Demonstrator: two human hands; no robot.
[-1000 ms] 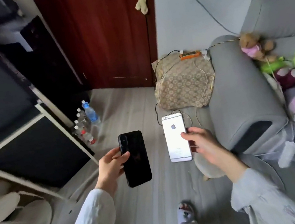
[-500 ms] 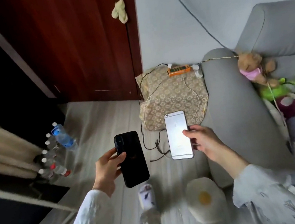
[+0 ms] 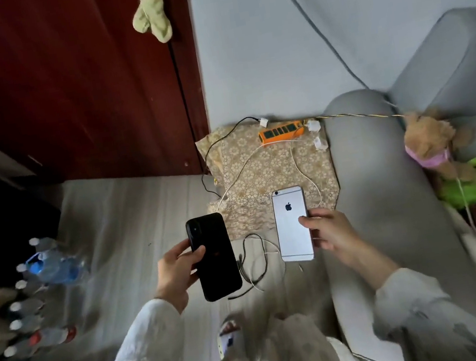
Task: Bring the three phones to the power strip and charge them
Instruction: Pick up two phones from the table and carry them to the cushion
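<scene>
The step in hand looks like carrying two phones up to the orange rectangular power strip (image 3: 281, 133), which lies on the far edge of a beige floral-patterned cushion (image 3: 273, 171) against the wall, just left of the grey fabric sofa arm (image 3: 379, 188). To do it well, I would bring both phones down onto the cushion close to the strip, lay them flat where the loose cable ends reach, and free one hand before trying to plug anything in. The white charging cables (image 3: 304, 169) run from the strip across the cushion, and a tangle of dark and white cable ends (image 3: 256, 259) lies on the grey wooden floor (image 3: 131, 229) below the phones; picking the right tip for each phone matters.

The left hand (image 3: 179, 269) grips the glossy black slab phone (image 3: 214, 255) by its left edge, thumb curled over the back. The right hand (image 3: 330, 232) holds the silver phone with a dark logo (image 3: 292, 225) by its right edge, fingers wrapped behind, thumb on the back. Both phones hang above the floor, near the cushion's near edge. A third phone is not visible.
</scene>
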